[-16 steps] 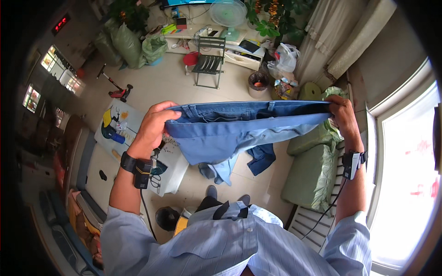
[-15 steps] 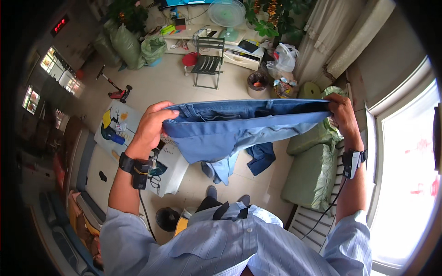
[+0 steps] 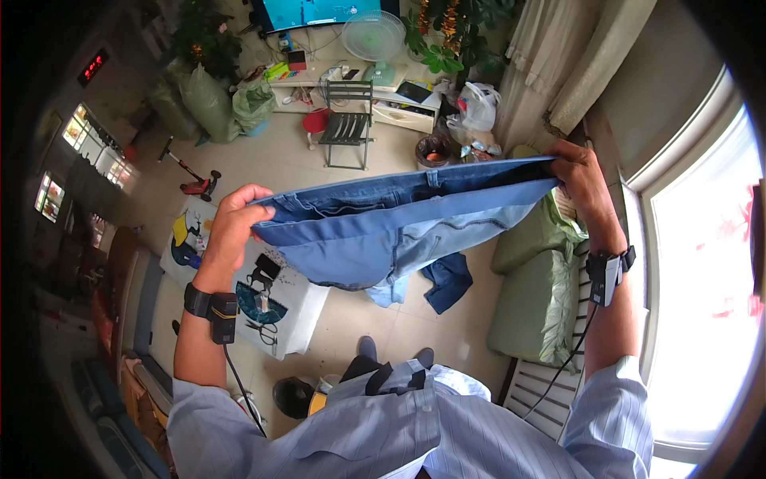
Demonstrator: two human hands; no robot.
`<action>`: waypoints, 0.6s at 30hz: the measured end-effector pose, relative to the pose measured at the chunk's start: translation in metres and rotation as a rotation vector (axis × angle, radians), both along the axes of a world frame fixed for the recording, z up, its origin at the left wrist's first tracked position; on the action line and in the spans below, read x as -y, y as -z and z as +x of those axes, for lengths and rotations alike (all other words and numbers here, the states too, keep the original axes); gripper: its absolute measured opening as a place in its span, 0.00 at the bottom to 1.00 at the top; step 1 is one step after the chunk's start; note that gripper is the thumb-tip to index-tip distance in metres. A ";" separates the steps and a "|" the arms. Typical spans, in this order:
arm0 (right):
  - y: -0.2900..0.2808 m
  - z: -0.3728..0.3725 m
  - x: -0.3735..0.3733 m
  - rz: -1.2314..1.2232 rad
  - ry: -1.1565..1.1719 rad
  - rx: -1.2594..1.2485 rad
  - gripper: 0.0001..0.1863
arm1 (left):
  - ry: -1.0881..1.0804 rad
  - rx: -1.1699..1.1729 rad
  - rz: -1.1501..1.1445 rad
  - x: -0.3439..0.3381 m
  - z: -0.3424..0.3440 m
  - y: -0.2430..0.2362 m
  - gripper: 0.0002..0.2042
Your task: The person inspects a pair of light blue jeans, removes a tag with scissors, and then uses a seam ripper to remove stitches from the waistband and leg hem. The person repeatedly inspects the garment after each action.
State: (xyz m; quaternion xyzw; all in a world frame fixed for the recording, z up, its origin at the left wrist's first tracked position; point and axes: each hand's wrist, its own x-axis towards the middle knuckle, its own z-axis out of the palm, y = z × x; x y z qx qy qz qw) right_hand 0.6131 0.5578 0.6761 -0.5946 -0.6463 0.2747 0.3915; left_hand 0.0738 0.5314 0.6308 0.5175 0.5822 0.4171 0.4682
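Reaching out from a pale blue striped shirt [image 3: 359, 431], both arms are up in front, each with a small black device [image 3: 223, 315] strapped at the wrist. Left hand [image 3: 230, 231] has its fingers [image 3: 254, 193] pinched on one end of a waistband, thumb on the near side. Right hand [image 3: 584, 184] grips the other end, though its fingertips are partly tucked out of sight. So the blue jeans [image 3: 343, 243] are hanging in the air between the two hands.

Progress-wise, I'd say the lifting is done and the waist is pulled out wide. They're not laid down or neatly folded, and neither hand has let go.

Look of them: mid-blue denim, waistband running almost straight and tilting up toward the right hand, gap open so you can see the darker inside and a belt loop [image 3: 433, 177]. Near face is smooth on the left, more faded on the right with dark seam lines. Kinda slouchy underneath.

Lower down there's some darker blue cloth [image 3: 448, 283]; can't tell if it's part of the same pair. White counter [image 3: 307, 315] sits by the left forearm with scissors [image 3: 267, 329] on it, plastic-wrapped green cushions [image 3: 523, 303] off to the right. Way back: a dark slatted chair [image 3: 347, 129], then a fan [image 3: 373, 36] and a lit screen [image 3: 315, 12].
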 end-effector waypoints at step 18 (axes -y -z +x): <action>0.006 0.007 -0.007 -0.029 0.038 -0.143 0.09 | 0.140 -0.020 0.031 0.004 0.011 -0.002 0.10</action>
